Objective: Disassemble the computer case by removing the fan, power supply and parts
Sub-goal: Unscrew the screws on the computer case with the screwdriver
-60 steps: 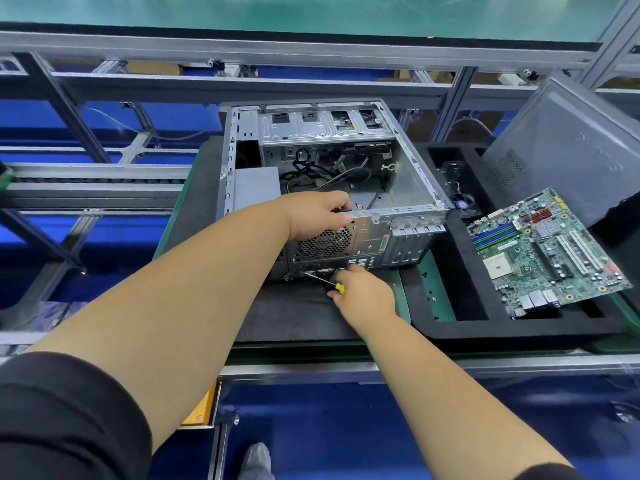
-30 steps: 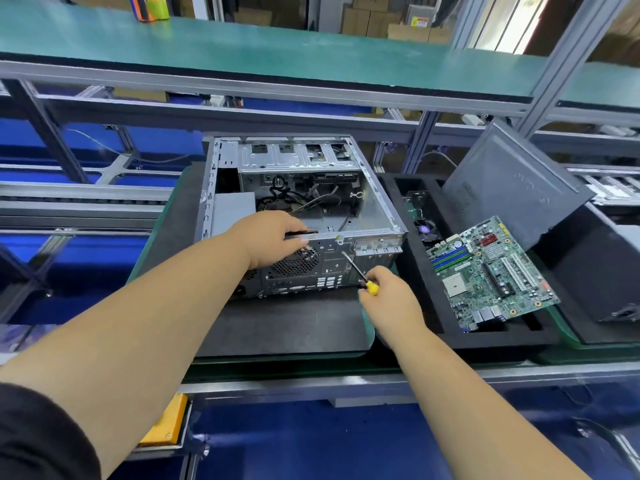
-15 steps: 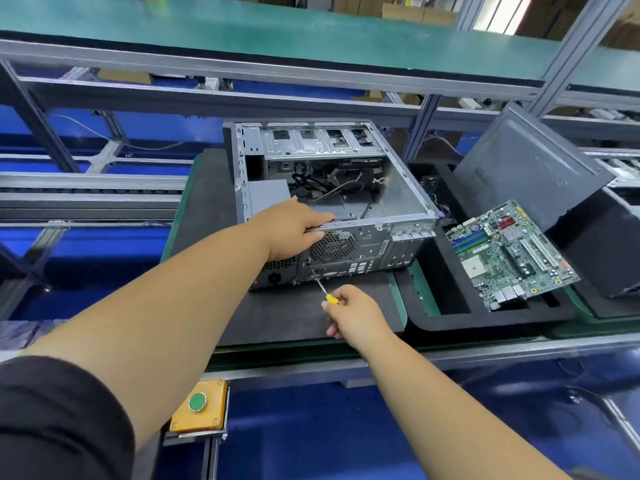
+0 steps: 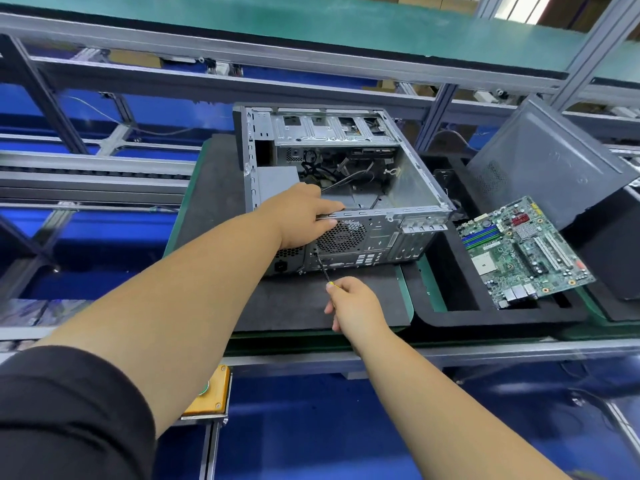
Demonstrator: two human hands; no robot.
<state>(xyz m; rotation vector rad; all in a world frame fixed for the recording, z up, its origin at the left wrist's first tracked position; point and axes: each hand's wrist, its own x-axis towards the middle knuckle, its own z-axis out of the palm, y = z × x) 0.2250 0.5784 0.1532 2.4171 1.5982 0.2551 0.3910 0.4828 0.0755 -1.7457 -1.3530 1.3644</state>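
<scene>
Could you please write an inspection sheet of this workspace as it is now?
Surface: black foam mat under the case.
Job's things: open computer case on its side; rear fan grille faces the person; grey power supply inside.
Clutter: circuit board lies tilted on the black tray; grey side panel leans behind it.
Hands: left hand grips the case's rear top edge; right hand holds a screwdriver, tip at the rear panel.
Cables: loose wires inside the case.
Surroundings: metal frame; yellow button box below.
</scene>
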